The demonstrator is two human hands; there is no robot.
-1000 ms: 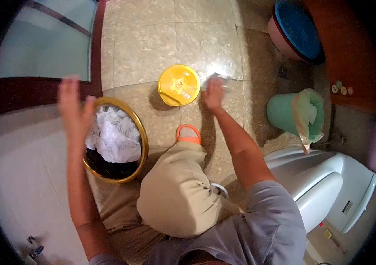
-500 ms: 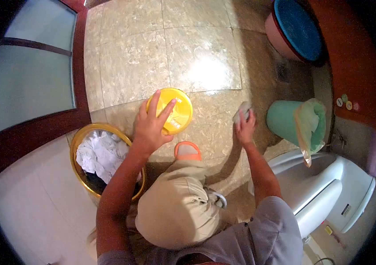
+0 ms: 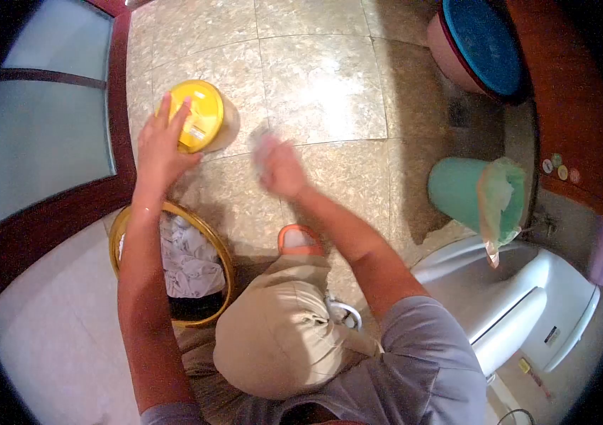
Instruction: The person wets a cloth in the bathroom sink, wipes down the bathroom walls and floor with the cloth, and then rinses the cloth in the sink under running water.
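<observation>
My left hand [image 3: 162, 152] grips the rim of a round tub with a yellow lid [image 3: 204, 113], its fingers across the top and the thumb at the near edge. The tub is on the tiled floor at upper left. To the right of it, my right hand [image 3: 284, 168] is closed round a crumpled greyish cloth [image 3: 263, 144], both smeared by motion. Below my left forearm stands a gold-rimmed basket [image 3: 225, 256] filled with white cloth [image 3: 187, 258]. An orange slipper [image 3: 300, 248] is on my foot under the right forearm.
A green bin [image 3: 450, 188] with a plastic liner stands at right, beside a white toilet [image 3: 507, 322]. Stacked basins, the top one blue [image 3: 482, 46], sit at the upper right. A brown-framed glass door [image 3: 46, 124] is on the left.
My left hand and the yellow-lidded tub have moved left and farther away. My right hand has swung left across the floor with the cloth, from near the green bin.
</observation>
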